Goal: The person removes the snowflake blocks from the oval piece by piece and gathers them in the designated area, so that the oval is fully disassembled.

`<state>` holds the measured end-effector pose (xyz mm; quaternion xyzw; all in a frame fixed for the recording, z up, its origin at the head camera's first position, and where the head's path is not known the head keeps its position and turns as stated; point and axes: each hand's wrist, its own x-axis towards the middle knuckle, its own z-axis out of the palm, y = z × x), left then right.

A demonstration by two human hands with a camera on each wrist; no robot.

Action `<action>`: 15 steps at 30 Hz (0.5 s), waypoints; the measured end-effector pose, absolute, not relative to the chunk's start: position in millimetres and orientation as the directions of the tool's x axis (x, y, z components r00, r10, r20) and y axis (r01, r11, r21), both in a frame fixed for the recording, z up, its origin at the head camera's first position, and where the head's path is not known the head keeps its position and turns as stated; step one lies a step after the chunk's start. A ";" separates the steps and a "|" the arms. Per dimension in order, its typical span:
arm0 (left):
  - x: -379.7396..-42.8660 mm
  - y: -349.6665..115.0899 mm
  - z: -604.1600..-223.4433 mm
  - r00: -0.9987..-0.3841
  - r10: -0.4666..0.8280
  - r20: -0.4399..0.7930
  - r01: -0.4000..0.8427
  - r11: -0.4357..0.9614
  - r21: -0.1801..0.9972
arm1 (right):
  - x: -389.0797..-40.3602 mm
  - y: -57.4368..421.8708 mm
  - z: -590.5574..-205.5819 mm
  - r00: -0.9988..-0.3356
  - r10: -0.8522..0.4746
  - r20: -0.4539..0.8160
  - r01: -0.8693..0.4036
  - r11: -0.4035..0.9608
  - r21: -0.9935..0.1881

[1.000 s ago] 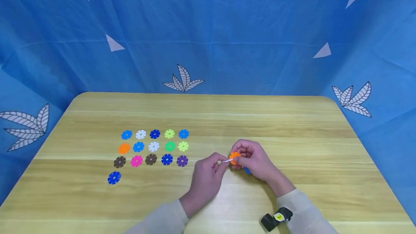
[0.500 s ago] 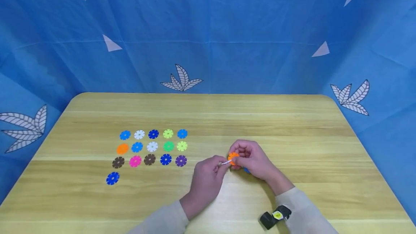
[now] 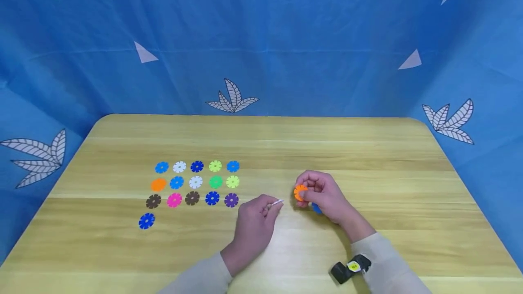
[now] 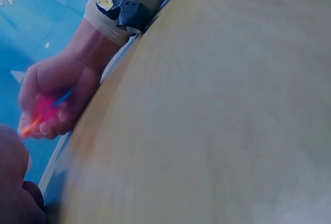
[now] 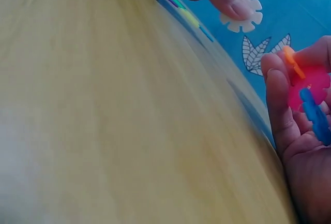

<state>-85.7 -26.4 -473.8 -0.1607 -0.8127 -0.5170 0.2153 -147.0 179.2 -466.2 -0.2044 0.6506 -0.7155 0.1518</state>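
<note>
My left hand pinches a white notched snowflake disc between thumb and fingers; from the head view it appears edge-on. To its right, my right hand holds a small cluster of joined discs. An orange disc faces the head camera under the thumb. A pink disc and a blue disc show in the right wrist view, with the orange and blue ones slotted into the pink one. A gap separates the white disc from the cluster. Part of the cluster is hidden by the right fingers.
Loose discs lie in rows on the left of the wooden table, among them a purple disc nearest the left hand and a dark blue disc in front. A black wrist camera sits at the right cuff. Blue cloth hangs behind.
Earlier the white disc met the orange disc's edge. Now the hands have drawn apart, the left moving leftward with the white disc, the right moving rightward and slightly away with the cluster.
</note>
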 end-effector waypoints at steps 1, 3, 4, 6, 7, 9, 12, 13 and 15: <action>-85.6 -27.2 -473.6 -0.861 0.056 0.505 0.481 0.410 0.775 | -147.4 178.9 -466.1 -0.868 -0.487 0.097 -0.052 -0.106 -0.993; -85.0 -28.5 -472.5 -0.873 0.077 0.481 0.468 0.407 0.785 | -147.6 178.2 -466.4 -0.869 -0.485 0.098 -0.058 -0.096 -0.994; -84.3 -29.1 -471.9 -0.883 0.084 0.462 0.454 0.405 0.794 | -147.5 177.9 -466.7 -0.871 -0.482 0.099 -0.064 -0.089 -0.994; -82.5 -30.5 -470.4 -0.898 0.101 0.429 0.431 0.401 0.808 | -147.5 177.7 -467.1 -0.875 -0.473 0.105 -0.077 -0.077 -0.994; -81.4 -31.4 -469.6 -0.906 0.110 0.409 0.417 0.399 0.817 | -147.5 177.6 -467.2 -0.878 -0.467 0.107 -0.084 -0.070 -0.994; -79.3 -33.4 -468.0 -0.920 0.127 0.370 0.389 0.400 0.830 | -147.5 178.0 -467.4 -0.886 -0.454 0.097 -0.084 -0.050 -0.995; -76.5 -38.1 -466.1 -0.941 0.145 0.305 0.338 0.409 0.847 | -147.9 178.3 -466.3 -0.894 -0.442 0.072 -0.070 -0.021 -0.997; -75.7 -40.0 -465.3 -0.947 0.150 0.284 0.321 0.411 0.853 | -148.1 178.3 -465.8 -0.896 -0.439 0.063 -0.065 -0.010 -0.998; -74.3 -44.1 -463.5 -0.958 0.157 0.239 0.283 0.415 0.865 | -148.6 178.7 -464.7 -0.899 -0.435 0.048 -0.058 0.011 -0.998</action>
